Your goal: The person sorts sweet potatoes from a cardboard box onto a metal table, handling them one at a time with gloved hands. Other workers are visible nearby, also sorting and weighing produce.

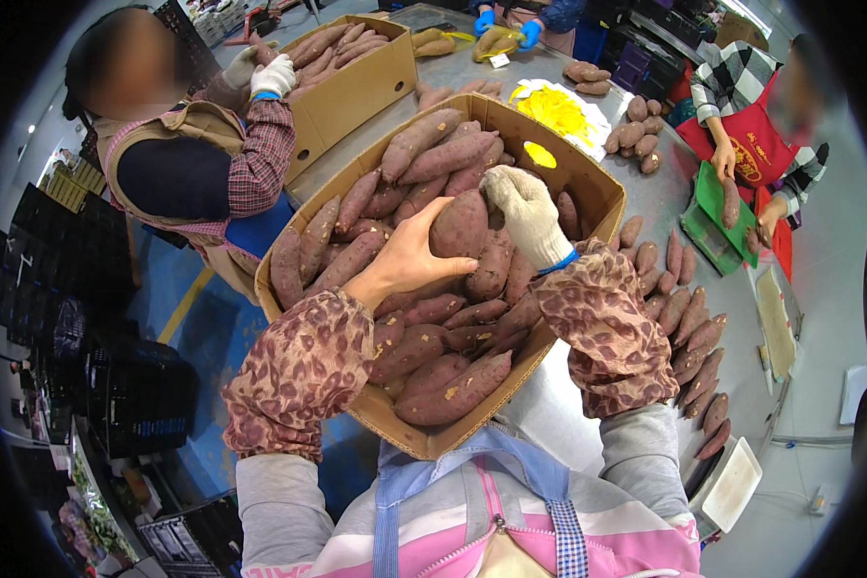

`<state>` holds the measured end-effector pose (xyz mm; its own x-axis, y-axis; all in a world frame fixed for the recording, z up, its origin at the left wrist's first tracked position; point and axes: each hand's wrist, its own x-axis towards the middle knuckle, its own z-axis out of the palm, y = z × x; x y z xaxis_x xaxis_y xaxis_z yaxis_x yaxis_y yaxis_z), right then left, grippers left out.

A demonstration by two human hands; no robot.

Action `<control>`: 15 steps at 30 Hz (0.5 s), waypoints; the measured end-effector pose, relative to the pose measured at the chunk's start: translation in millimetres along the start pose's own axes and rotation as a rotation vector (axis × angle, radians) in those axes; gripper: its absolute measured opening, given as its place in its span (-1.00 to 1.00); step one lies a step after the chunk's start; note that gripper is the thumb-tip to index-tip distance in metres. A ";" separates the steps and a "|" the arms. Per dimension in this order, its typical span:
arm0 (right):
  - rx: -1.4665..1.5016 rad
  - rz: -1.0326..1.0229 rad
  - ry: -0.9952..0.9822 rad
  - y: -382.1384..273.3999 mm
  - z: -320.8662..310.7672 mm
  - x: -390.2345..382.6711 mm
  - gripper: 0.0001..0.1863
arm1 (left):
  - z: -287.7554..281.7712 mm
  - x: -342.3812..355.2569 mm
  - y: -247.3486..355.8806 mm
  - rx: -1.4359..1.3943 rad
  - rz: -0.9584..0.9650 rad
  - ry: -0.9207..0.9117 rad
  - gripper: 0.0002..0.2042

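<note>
My bare left hand (408, 252) is closed round a thick reddish-purple sweet potato (460, 224), thumb underneath and fingers behind it. My right hand (527, 214), in a whitish knit glove with a blue cuff, is closed, its bent fingers up against the upper right side of that sweet potato. Whether those fingers pinch anything is hidden. Both hands are over an open cardboard box (588, 176) filled with loose sweet potatoes (459, 388). Some of them carry soil and pale scuffs.
Several sweet potatoes (689, 318) lie on the metal table (549, 385) to the right. Beyond them a person handles sweet potatoes at a green tray (708, 217). Another gloved person stands left by a second full box (356, 96). Yellow netting (557, 108) and blue-gloved hands (530, 35) are at the back.
</note>
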<state>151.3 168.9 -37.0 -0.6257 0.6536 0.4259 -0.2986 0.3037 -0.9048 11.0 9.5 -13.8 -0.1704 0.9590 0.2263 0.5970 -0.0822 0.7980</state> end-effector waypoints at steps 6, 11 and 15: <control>-0.195 0.044 -0.189 -7.6 -5.1 1.1 -0.72 | -4.5 0.6 -3.9 -0.128 -0.007 -0.102 -0.08; -0.366 0.043 -0.179 -20.3 0.0 0.1 -0.67 | -8.7 2.1 -17.0 -0.004 -0.020 -0.161 -0.07; -0.093 0.213 -0.183 -26.0 -0.6 -1.2 -0.69 | -11.2 3.2 -19.9 0.010 0.032 -0.158 -0.09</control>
<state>160.2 160.6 -14.0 -0.7893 0.5760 0.2127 -0.0848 0.2409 -0.9668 -10.2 11.2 -22.7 -0.0259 0.9867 0.1603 0.6082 -0.1117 0.7859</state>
